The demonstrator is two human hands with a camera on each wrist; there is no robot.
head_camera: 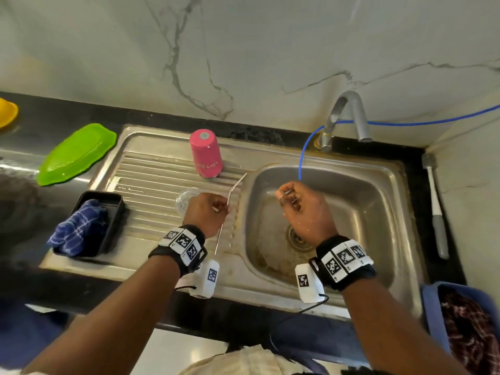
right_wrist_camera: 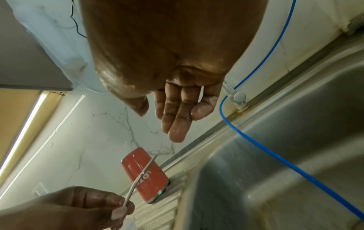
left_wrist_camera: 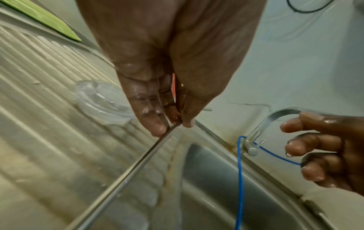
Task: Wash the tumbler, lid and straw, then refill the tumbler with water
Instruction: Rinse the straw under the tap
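The pink tumbler stands upside down on the steel drainboard. In front of it lies the clear lid, partly hidden by my left hand. That hand pinches the thin metal straw near its middle, bent end up, over the drainboard's right edge. My right hand hovers wet over the sink basin, fingers relaxed, holding nothing.
The faucet stands behind the basin, and a blue tube hangs from it into the basin. A green plate and a black tray with a blue cloth sit left. A brush lies right.
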